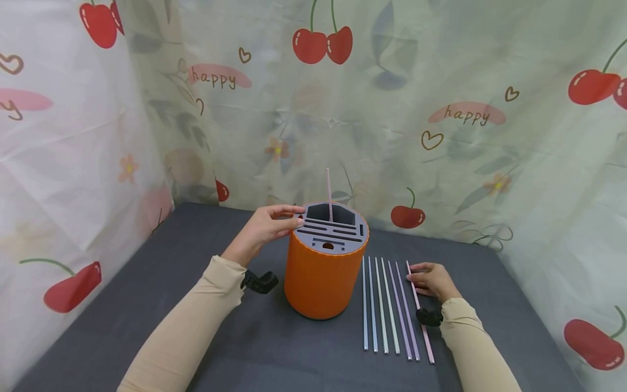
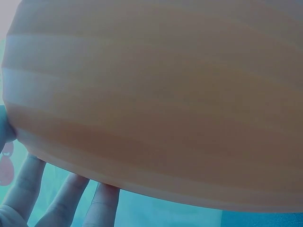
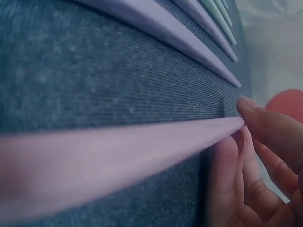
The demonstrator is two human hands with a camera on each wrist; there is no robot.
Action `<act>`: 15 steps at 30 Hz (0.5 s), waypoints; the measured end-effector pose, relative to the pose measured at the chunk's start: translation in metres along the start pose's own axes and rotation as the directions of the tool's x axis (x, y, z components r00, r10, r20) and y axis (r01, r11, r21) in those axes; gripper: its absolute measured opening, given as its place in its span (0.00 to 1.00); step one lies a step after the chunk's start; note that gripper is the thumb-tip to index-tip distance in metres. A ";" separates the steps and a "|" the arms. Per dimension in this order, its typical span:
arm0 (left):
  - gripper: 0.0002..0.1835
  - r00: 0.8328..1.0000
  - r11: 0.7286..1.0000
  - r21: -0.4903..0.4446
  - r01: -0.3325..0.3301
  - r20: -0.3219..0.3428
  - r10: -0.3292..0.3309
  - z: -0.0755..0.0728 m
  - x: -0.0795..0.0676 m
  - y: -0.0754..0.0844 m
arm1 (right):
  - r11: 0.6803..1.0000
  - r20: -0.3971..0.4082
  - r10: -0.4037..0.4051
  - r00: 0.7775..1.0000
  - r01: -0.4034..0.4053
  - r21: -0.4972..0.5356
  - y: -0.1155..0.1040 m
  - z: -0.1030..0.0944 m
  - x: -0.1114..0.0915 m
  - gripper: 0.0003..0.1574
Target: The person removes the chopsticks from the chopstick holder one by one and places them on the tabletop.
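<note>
My left hand (image 1: 264, 228) holds the rim of an orange round utensil holder (image 1: 320, 283) with a grey slotted top (image 1: 338, 247). In the left wrist view its fingers (image 2: 102, 205) lie against the holder's ribbed side. A pink chopstick (image 1: 329, 188) stands upright in the large rear compartment. On the right, my right hand (image 1: 433, 279) pinches the far end of another pink chopstick (image 1: 428, 343) between thumb and fingers. In the right wrist view that chopstick (image 3: 142, 153) runs close along the cloth; whether it is lifted, I cannot tell.
Blue chopsticks (image 1: 364, 310), green chopsticks (image 1: 383, 310) and purple chopsticks (image 1: 404, 321) lie side by side between the holder and my right hand. A dark cloth (image 1: 274, 354) covers the table. Patterned curtains (image 1: 382, 136) stand behind and at both sides.
</note>
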State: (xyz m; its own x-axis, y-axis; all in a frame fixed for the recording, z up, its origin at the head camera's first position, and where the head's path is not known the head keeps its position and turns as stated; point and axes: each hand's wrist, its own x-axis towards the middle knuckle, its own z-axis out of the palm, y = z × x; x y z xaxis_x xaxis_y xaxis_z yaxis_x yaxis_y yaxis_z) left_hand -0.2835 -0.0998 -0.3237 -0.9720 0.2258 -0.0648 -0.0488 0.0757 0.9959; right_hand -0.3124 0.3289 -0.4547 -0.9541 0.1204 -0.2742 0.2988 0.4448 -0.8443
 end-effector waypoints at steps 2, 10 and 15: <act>0.22 1.000 1.000 0.001 0.000 0.003 0.000 0.000 0.000 0.000 | 1.000 -0.008 0.009 1.000 -0.009 -0.009 0.000 0.002 -0.001 0.27; 0.21 1.000 1.000 -0.002 -0.002 -0.002 0.002 0.000 0.000 0.000 | 0.998 -0.035 0.020 0.999 -0.023 -0.064 -0.003 0.008 -0.001 0.26; 0.21 1.000 1.000 -0.002 0.002 -0.006 -0.002 0.000 0.001 -0.001 | 0.994 -0.049 0.034 0.998 -0.039 -0.100 -0.003 0.009 0.002 0.25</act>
State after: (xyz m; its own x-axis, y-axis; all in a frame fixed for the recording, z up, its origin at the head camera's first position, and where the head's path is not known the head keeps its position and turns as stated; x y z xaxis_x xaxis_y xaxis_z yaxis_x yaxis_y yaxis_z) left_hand -0.2847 -0.1000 -0.3245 -0.9732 0.2202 -0.0661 -0.0509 0.0740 0.9960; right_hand -0.3154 0.3196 -0.4569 -0.9431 0.1786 -0.2804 0.3324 0.5266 -0.7824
